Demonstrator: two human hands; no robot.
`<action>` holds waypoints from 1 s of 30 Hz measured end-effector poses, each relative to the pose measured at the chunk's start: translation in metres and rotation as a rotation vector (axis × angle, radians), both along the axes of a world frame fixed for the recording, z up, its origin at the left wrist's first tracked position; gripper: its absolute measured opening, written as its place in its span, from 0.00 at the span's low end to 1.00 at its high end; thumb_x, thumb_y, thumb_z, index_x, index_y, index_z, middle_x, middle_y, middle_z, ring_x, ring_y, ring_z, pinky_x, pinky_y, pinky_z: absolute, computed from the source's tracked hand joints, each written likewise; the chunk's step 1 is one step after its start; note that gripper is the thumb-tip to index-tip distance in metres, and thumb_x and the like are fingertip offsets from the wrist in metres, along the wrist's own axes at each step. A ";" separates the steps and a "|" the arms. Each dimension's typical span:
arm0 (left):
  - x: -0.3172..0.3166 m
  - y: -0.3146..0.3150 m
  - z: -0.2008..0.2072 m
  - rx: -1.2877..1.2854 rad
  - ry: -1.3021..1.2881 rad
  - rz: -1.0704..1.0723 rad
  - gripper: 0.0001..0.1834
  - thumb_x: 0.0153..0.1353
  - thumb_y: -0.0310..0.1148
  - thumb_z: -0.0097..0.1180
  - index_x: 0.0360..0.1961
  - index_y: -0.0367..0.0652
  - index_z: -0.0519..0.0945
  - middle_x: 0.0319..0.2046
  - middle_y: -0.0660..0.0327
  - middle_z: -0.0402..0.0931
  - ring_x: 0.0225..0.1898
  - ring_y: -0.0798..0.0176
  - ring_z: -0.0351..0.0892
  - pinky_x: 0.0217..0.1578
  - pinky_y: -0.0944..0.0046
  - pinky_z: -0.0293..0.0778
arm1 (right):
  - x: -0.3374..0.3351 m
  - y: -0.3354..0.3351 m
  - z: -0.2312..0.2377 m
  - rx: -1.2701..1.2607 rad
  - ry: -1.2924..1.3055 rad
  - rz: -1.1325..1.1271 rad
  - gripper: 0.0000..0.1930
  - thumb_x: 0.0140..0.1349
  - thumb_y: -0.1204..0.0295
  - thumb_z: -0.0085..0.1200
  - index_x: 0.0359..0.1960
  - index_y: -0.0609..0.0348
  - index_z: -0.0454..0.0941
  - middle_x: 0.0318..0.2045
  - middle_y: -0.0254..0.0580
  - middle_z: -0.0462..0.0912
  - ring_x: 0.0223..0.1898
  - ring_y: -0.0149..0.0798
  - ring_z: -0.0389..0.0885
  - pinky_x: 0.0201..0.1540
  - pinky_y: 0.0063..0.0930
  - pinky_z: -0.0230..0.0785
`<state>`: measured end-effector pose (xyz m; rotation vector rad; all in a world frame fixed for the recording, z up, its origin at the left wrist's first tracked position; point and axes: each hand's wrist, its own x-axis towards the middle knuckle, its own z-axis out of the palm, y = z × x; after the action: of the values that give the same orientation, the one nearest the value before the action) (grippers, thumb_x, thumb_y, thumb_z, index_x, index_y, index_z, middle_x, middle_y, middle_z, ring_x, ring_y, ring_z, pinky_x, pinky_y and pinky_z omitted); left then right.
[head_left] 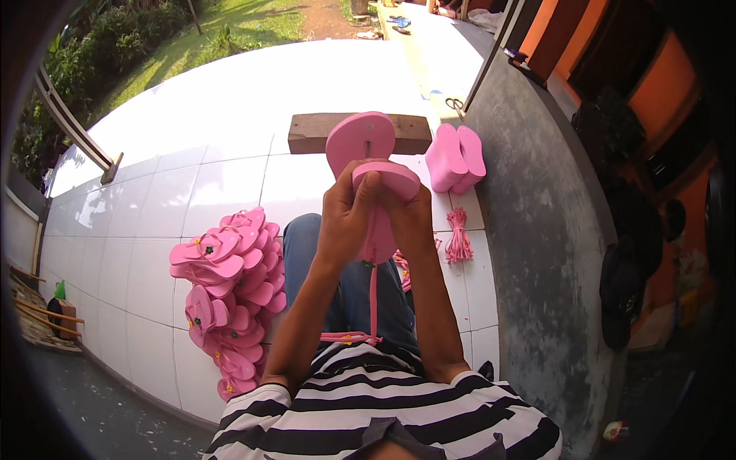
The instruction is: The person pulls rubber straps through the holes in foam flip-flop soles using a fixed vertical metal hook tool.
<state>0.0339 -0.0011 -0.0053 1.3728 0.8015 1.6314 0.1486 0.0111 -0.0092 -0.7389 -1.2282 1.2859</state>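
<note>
Both hands grip a pink flip-flop sole (pixel 387 179) over my lap. My left hand (pixel 343 211) presses its thumb on the sole's raised end, and my right hand (pixel 412 218) closes round the other side; its fingers are partly hidden. Just beyond the hands, a pink sole part (pixel 360 138) with a thin metal rod through it lies over a wooden block (pixel 310 134). I cannot tell whether it belongs to the same sole. More pink foam (pixel 377 234) shows between my forearms. A pink strap (pixel 373 299) runs down from there toward my striped shirt.
A heap of pink flip-flops (pixel 245 284) with straps and small flowers lies on the white tiles at my left. To the right stand stacked pink soles (pixel 456 159), a tied bundle of pink straps (pixel 458 236) and scissors (pixel 455 105). A grey ledge (pixel 537 230) borders the right side.
</note>
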 end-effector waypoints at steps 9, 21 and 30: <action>-0.005 -0.088 -0.043 -0.393 0.218 -0.258 0.17 0.69 0.40 0.56 0.45 0.35 0.79 0.27 0.58 0.80 0.29 0.74 0.76 0.33 0.68 0.73 | 0.041 -0.099 -0.073 -0.177 -0.039 0.047 0.20 0.60 0.71 0.66 0.53 0.60 0.78 0.46 0.44 0.84 0.46 0.37 0.85 0.53 0.33 0.75; -0.032 -0.045 -0.097 -0.297 0.499 -0.059 0.17 0.70 0.39 0.54 0.48 0.34 0.81 0.32 0.52 0.84 0.33 0.65 0.83 0.36 0.67 0.75 | -0.001 -0.106 -0.082 0.170 -1.270 -0.201 0.11 0.59 0.64 0.62 0.33 0.58 0.77 0.28 0.41 0.78 0.30 0.44 0.81 0.32 0.37 0.75; -0.061 -0.049 -0.095 -0.450 0.379 0.201 0.14 0.69 0.37 0.57 0.41 0.33 0.80 0.36 0.61 0.83 0.38 0.74 0.77 0.38 0.72 0.72 | 0.001 -0.107 -0.046 0.485 -1.092 0.034 0.06 0.60 0.69 0.59 0.32 0.57 0.77 0.28 0.39 0.75 0.34 0.42 0.77 0.34 0.35 0.73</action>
<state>-0.0271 -0.0505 -0.0999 1.3134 1.4709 1.2363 0.1499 -0.0961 -0.0556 -1.0889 -2.3134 0.4878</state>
